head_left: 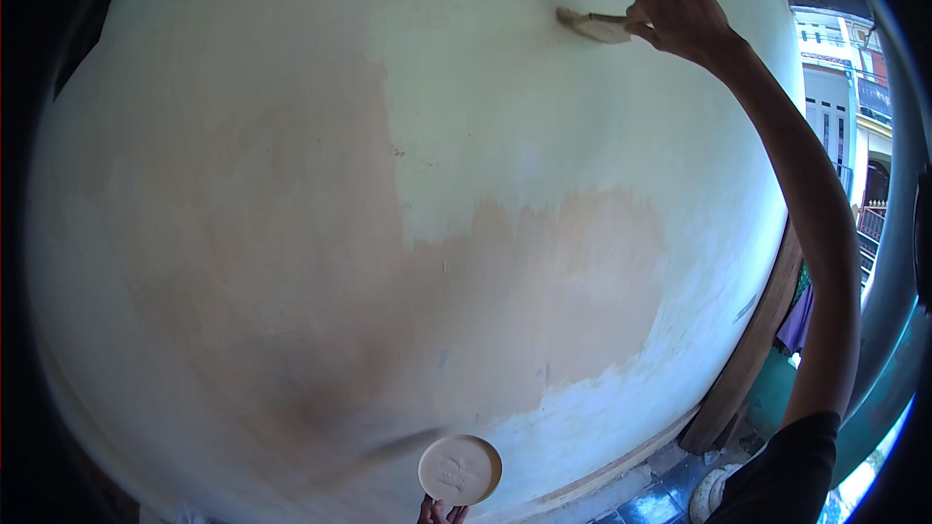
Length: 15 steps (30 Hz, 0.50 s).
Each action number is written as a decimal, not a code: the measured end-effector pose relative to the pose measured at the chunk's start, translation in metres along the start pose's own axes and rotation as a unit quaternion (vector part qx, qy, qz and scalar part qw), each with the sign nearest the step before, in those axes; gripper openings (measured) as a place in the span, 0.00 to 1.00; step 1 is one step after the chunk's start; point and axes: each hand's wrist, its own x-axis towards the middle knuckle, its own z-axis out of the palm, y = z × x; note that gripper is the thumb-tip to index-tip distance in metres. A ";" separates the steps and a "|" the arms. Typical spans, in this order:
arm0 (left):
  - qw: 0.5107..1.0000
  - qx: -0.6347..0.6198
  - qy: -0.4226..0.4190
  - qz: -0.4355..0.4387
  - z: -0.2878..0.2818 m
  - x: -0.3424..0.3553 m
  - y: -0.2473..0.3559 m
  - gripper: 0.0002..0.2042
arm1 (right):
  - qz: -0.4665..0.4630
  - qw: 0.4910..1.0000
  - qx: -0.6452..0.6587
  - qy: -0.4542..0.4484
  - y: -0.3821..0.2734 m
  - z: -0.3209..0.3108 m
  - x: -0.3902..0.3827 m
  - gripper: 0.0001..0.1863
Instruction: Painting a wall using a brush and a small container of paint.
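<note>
My right hand is raised high and grips a paintbrush, whose bristles press flat against the wall near the top. A pale greenish-white painted patch covers the wall's upper middle and right; the rest is bare orange-tan plaster. At the bottom edge my left hand shows only its fingertips, which hold up a round cream-coloured lid or dish close to the wall.
A brown wooden door frame leans along the wall's right edge. Beyond it are outdoor buildings and hanging purple cloth. Dark floor tiles and a pale round object lie at the bottom right.
</note>
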 end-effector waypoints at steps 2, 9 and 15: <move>1.000 0.017 0.009 0.011 0.002 -0.004 0.009 0.21 | 0.001 0.999 0.051 -0.004 0.003 -0.013 -0.003 0.07; 0.998 0.051 -0.010 0.022 -0.001 0.001 -0.005 0.21 | 0.113 0.990 -0.081 0.001 0.027 0.022 0.059 0.08; 0.999 0.025 -0.002 -0.021 -0.002 0.004 -0.002 0.22 | -0.025 0.998 0.058 -0.024 0.023 -0.032 -0.008 0.05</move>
